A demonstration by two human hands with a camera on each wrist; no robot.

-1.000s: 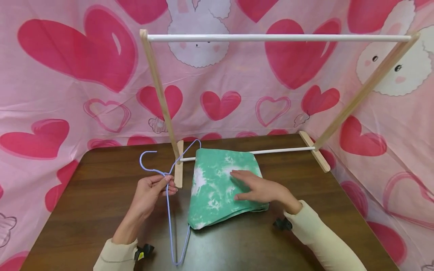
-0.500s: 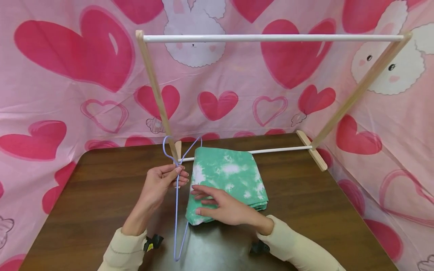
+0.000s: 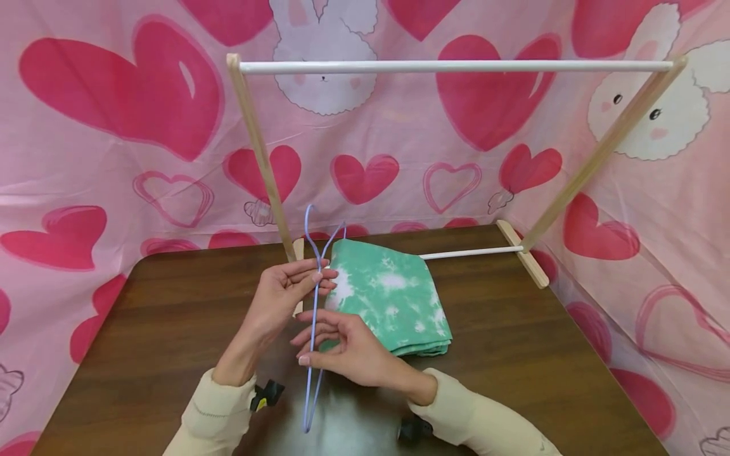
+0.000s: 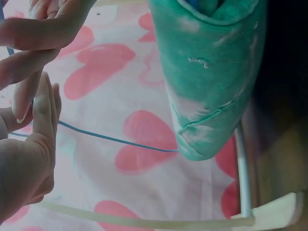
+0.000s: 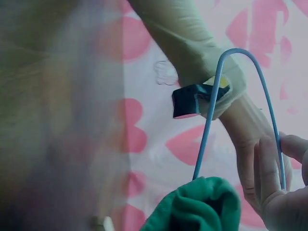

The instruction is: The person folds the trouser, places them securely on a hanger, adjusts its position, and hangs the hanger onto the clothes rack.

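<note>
My left hand pinches a light-blue wire clothes hanger at the neck below its hook. The hanger stands on edge, hook pointing up. My right hand is lower down, thumb and fingers on either side of the hanger's near end, and in the right wrist view a fingertip touches the wire. Folded green-and-white tie-dye cloth hangs on the hanger, just right of both hands. In the left wrist view, the wire enters the cloth at its lower end. Folds hide the hanger's middle.
A rack stands behind the cloth, with a white top rod, slanted wooden posts and a low white rod. It rests on a dark wooden table. A pink heart-print curtain surrounds the table's back and sides.
My left hand has moved right and turned the hanger, so its hook swung from pointing left to upright. My right hand has come off the cloth's top and moved left to the hanger's near end.
</note>
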